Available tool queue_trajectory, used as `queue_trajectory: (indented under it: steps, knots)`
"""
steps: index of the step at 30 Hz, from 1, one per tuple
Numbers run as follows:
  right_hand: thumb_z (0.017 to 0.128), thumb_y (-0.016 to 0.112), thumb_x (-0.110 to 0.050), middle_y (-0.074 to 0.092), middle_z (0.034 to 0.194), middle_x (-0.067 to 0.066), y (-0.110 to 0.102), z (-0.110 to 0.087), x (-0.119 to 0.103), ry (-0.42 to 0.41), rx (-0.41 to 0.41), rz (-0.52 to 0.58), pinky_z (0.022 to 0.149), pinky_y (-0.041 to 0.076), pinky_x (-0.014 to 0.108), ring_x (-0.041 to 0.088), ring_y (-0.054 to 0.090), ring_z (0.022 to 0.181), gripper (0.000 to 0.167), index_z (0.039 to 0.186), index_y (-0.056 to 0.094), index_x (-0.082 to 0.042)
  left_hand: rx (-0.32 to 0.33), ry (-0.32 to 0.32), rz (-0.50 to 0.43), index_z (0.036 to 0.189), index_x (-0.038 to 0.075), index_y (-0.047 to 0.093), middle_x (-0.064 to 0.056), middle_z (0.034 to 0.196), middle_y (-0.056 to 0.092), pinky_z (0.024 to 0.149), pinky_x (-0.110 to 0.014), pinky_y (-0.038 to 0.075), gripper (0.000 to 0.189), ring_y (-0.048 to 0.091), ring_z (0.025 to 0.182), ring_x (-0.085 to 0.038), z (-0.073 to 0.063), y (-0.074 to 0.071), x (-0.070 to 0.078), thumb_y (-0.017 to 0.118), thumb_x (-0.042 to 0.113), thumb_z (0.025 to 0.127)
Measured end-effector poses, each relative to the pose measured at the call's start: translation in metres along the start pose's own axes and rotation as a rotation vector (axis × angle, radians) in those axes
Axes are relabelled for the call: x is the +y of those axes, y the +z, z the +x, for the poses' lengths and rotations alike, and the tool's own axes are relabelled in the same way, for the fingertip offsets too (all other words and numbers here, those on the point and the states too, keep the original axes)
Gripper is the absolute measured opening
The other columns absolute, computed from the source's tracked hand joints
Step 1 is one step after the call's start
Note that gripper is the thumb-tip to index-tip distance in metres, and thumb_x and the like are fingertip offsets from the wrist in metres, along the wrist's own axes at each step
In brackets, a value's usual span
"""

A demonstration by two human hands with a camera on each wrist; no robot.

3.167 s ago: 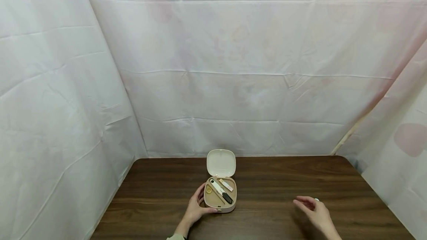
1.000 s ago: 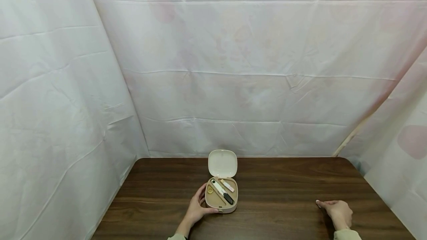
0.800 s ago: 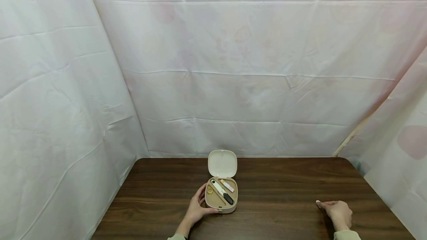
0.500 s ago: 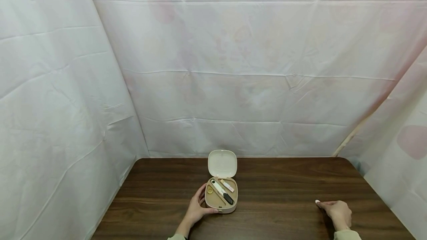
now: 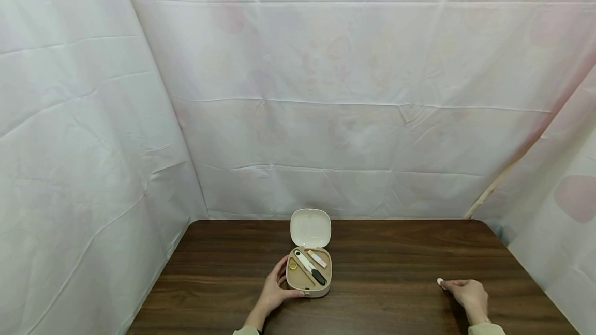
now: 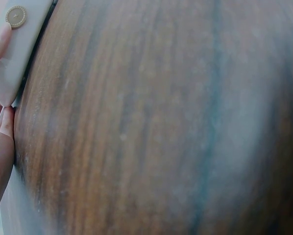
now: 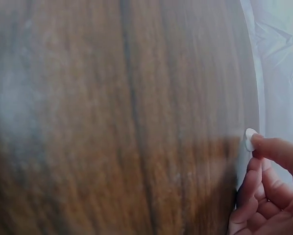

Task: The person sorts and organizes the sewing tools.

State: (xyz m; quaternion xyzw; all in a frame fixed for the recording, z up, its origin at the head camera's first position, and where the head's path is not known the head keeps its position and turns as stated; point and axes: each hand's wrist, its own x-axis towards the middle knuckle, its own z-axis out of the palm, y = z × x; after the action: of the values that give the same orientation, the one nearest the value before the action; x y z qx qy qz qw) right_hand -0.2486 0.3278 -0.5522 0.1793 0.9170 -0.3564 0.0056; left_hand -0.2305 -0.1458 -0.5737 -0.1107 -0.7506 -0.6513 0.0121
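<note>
My left hand (image 5: 271,292) grips a small cream box (image 5: 321,292) at its left side, the thumb on the front near a round button (image 6: 16,17) that shows in the left wrist view. Its white lid (image 5: 309,227) stands raised at the back. Inside the beige tray lie a white tool with a black end (image 5: 309,268), a gold ring-shaped piece (image 5: 293,264) and a small white-and-pink stick (image 5: 317,259). Far to the right, my right hand (image 5: 469,293) pinches a small white round disc (image 7: 250,139) between thumb and forefinger, low over the table; its exact kind is unclear.
The dark wood-grain table (image 5: 372,257) lies under both hands. Pale hanging cloth (image 5: 335,133) rises behind its back edge, with more cloth at the left (image 5: 84,169) and right sides.
The right hand has moved right from its earlier place with the fingers parted, and now pinches the disc. Over the last second it has shifted slightly left, and more disc shows. The left hand keeps its grip.
</note>
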Motion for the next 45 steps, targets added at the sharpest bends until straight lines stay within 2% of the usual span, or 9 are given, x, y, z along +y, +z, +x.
queue_trajectory:
  steps: [4,9,13,16,18,27,33,45]
  knots:
    - [0.072,0.066,-0.047,0.062,0.092,0.025,0.001,-0.002,-0.001,-0.073,0.004,0.004,0.068,0.043,0.049,0.049,0.049,0.092,0.045,0.081,0.071,-0.003,-0.003,0.001,0.003,0.137,-0.005,0.023,-0.024,0.137,0.028,0.094,-0.033,0.035,0.099,0.029,0.124,-0.037,0.000,0.000,0.000,0.082,0.010,0.058]
    - [0.073,0.066,-0.047,0.065,0.081,0.016,0.001,-0.007,-0.006,-0.086,-0.016,0.035,0.070,0.043,0.048,0.046,0.051,0.089,0.046,0.083,0.071,-0.002,-0.005,0.008,-0.001,0.136,-0.006,0.022,-0.024,0.137,0.029,0.093,-0.030,0.037,0.099,0.030,0.123,-0.037,0.000,0.001,-0.001,0.082,0.009,0.058]
    - [0.074,0.066,-0.044,0.065,0.070,0.006,0.001,-0.011,-0.013,-0.085,-0.042,0.065,0.066,0.044,0.041,0.028,0.057,0.073,0.045,0.083,0.070,-0.001,-0.003,0.013,-0.006,0.136,-0.006,0.022,-0.025,0.137,0.028,0.093,-0.028,0.037,0.100,0.030,0.123,-0.037,0.000,0.001,-0.002,0.082,0.009,0.058]
    - [0.074,0.067,-0.044,0.063,0.064,0.002,0.003,-0.015,-0.018,-0.090,-0.048,0.074,0.061,0.042,0.033,0.014,0.054,0.063,0.044,0.083,0.070,-0.001,-0.003,0.010,-0.007,0.137,-0.005,0.022,-0.024,0.137,0.028,0.093,-0.028,0.037,0.100,0.030,0.123,-0.037,0.000,0.001,-0.002,0.082,0.010,0.058]
    - [0.073,0.068,-0.043,0.063,0.063,0.002,0.005,-0.017,-0.022,-0.101,-0.041,0.077,0.058,0.041,0.030,0.010,0.052,0.059,0.044,0.082,0.071,-0.001,-0.003,0.008,-0.007,0.137,-0.005,0.022,-0.025,0.137,0.028,0.093,-0.029,0.037,0.100,0.030,0.123,-0.037,0.000,0.001,-0.002,0.082,0.010,0.058]
    - [0.073,0.069,-0.036,0.062,0.062,0.001,0.017,-0.025,-0.040,-0.167,-0.051,0.094,0.056,0.039,0.027,0.010,0.052,0.059,0.034,0.078,0.070,-0.002,0.001,-0.005,0.000,0.137,-0.005,0.023,-0.025,0.137,0.027,0.094,-0.037,0.035,0.099,0.029,0.123,-0.038,0.000,0.001,0.002,0.082,0.008,0.058]
    - [0.073,0.071,-0.030,0.063,0.066,0.005,0.028,-0.032,-0.055,-0.189,-0.076,0.150,0.054,0.040,0.027,0.011,0.053,0.059,0.030,0.077,0.069,0.000,0.005,-0.013,0.005,0.137,-0.005,0.023,-0.025,0.137,0.028,0.095,-0.045,0.033,0.101,0.030,0.123,-0.038,0.000,0.001,0.001,0.083,0.010,0.057]
    - [0.071,0.073,-0.018,0.062,0.064,0.002,0.050,-0.046,-0.080,-0.229,-0.111,0.226,0.049,0.038,0.023,0.009,0.050,0.055,0.018,0.072,0.069,-0.001,0.008,-0.006,0.014,0.137,-0.004,0.024,-0.024,0.136,0.030,0.095,-0.042,0.033,0.100,0.031,0.122,-0.037,0.001,0.001,0.000,0.083,0.010,0.057]
